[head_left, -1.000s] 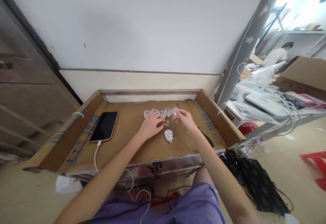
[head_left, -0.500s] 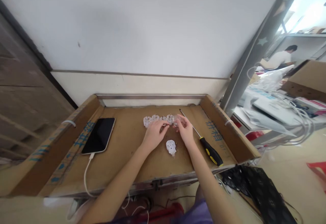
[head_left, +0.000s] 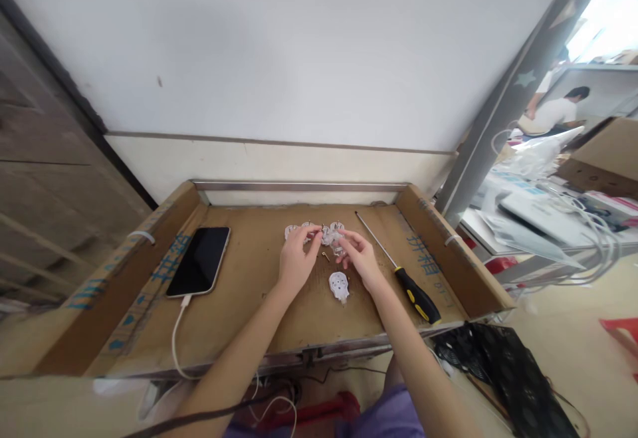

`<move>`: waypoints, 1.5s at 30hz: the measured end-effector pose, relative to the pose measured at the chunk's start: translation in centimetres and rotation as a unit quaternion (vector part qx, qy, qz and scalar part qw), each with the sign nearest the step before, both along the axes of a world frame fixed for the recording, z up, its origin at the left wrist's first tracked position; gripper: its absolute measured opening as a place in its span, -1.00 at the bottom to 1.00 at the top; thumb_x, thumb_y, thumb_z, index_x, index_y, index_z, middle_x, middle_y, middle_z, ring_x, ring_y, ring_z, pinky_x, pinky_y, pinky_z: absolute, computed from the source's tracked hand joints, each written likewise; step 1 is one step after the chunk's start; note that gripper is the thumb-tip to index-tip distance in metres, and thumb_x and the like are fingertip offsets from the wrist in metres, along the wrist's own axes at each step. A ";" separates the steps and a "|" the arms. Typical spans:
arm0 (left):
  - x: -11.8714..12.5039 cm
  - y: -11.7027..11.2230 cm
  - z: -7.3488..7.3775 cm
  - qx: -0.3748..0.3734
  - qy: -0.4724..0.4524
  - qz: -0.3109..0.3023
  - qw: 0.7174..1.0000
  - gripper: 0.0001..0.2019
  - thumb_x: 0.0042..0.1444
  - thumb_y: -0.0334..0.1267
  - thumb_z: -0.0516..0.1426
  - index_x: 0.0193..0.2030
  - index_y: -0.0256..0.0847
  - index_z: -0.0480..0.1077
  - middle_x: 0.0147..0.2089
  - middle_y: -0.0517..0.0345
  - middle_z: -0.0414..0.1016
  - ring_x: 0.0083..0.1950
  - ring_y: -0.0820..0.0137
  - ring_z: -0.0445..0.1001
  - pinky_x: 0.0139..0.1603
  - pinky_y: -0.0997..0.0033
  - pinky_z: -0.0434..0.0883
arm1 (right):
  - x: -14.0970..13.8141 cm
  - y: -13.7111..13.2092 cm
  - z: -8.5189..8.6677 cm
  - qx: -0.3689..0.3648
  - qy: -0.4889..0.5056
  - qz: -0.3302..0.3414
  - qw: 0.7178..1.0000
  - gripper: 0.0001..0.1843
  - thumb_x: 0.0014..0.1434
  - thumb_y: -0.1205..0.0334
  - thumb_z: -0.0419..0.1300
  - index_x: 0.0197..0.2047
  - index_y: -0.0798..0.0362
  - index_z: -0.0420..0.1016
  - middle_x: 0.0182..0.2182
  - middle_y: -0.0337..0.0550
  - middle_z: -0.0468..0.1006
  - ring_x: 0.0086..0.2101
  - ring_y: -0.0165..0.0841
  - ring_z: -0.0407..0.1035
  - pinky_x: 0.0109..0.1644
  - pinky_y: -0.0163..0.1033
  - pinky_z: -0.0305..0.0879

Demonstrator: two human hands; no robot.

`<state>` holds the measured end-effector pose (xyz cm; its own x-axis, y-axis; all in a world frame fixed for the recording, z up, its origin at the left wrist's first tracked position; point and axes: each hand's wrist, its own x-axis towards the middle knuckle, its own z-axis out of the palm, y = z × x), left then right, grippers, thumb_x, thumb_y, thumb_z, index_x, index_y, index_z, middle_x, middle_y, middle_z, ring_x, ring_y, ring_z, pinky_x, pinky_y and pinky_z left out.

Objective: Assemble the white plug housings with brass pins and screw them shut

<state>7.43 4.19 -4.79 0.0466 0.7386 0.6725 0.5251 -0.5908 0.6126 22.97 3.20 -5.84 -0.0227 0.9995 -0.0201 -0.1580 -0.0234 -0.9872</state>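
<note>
My left hand (head_left: 298,260) is closed in a pinch at the row of clear plastic plug parts (head_left: 290,232), with a small, dark metal piece (head_left: 321,228) at its fingertips. My right hand (head_left: 361,258) grips a clear plastic plug housing (head_left: 337,244) between thumb and fingers, just in front of the row. Between the hands a small brass-coloured pin (head_left: 325,256) lies on the cardboard. Closer to me rests a white plug part (head_left: 339,286) with holes in its face. The fingers partly cover the row.
A yellow-and-black screwdriver (head_left: 416,297) lies to the right, its shaft pointing away. On the left is a phone (head_left: 199,262) with a white cable (head_left: 175,338). Raised cardboard walls (head_left: 448,262) edge the work surface. A person (head_left: 561,112) sits in the background.
My left fingers have lifted and moved away from the right hand. The brass-coloured pin now shows on the cardboard. My right hand has brought the clear housing slightly nearer to me.
</note>
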 end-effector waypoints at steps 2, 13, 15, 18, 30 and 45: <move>-0.1 0.0 0.0 0.007 -0.003 0.004 1.000 -0.86 0.22 -0.22 0.05 -0.16 -0.17 0.39 -0.23 0.10 0.50 -0.21 0.35 0.45 -0.17 0.31 0.41 | 0.2 -0.1 0.2 -0.007 0.015 0.004 1.000 -0.68 0.25 0.24 0.12 0.05 0.16 0.30 -0.29 -0.17 0.47 -0.55 -0.57 0.32 -0.56 -0.47 0.29; 0.0 -0.4 0.1 0.063 0.082 0.001 0.995 -0.87 0.23 -0.26 0.04 -0.18 -0.16 0.41 -0.23 0.14 0.53 -0.18 0.34 0.47 -0.09 0.29 0.39 | 0.0 -0.5 0.6 -0.016 0.027 0.037 0.999 -0.67 0.23 0.27 0.14 0.06 0.15 0.31 -0.33 -0.21 0.47 -0.52 -0.53 0.35 -0.46 -0.39 0.38; 0.1 -0.4 0.1 0.075 0.094 0.006 0.993 -0.87 0.22 -0.26 0.05 -0.19 -0.15 0.41 -0.24 0.15 0.54 -0.19 0.33 0.47 -0.10 0.28 0.39 | 0.0 -0.4 0.5 -0.012 0.023 0.039 0.999 -0.68 0.23 0.26 0.15 0.04 0.15 0.32 -0.36 -0.23 0.45 -0.52 -0.54 0.34 -0.46 -0.39 0.38; 0.1 -0.4 0.2 0.095 0.112 0.023 0.989 -0.89 0.20 -0.28 0.08 -0.19 -0.15 0.42 -0.26 0.15 0.55 -0.20 0.31 0.48 -0.11 0.28 0.40 | -0.1 -0.4 0.4 -0.008 0.018 0.042 0.999 -0.69 0.23 0.26 0.15 0.03 0.15 0.33 -0.37 -0.24 0.44 -0.52 -0.54 0.34 -0.46 -0.40 0.38; 0.1 -0.3 0.1 0.110 0.122 0.011 0.986 -0.90 0.19 -0.29 0.08 -0.26 -0.15 0.43 -0.30 0.17 0.56 -0.23 0.32 0.49 -0.15 0.29 0.41 | -0.1 -0.2 0.0 -0.002 -0.029 0.052 0.998 -0.67 0.25 0.25 0.12 0.06 0.15 0.29 -0.31 -0.20 0.43 -0.52 -0.56 0.32 -0.56 -0.48 0.29; 0.1 -0.4 -0.2 0.069 0.165 0.018 0.984 -0.83 0.15 -0.35 0.09 -0.11 -0.16 0.38 -0.24 0.20 0.56 -0.18 0.32 0.50 -0.13 0.31 0.39 | -0.5 -0.4 -0.1 0.065 -0.121 -0.024 0.990 -0.77 0.23 0.23 0.15 -0.07 0.16 0.38 -0.40 -0.26 0.42 -0.55 -0.58 0.27 -0.51 -0.44 0.28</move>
<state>7.53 3.83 -4.98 0.2550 0.6462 0.7193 0.7044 -0.6337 0.3197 22.49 2.76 -5.98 0.0141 0.9939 0.1090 0.0854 0.1074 -0.9905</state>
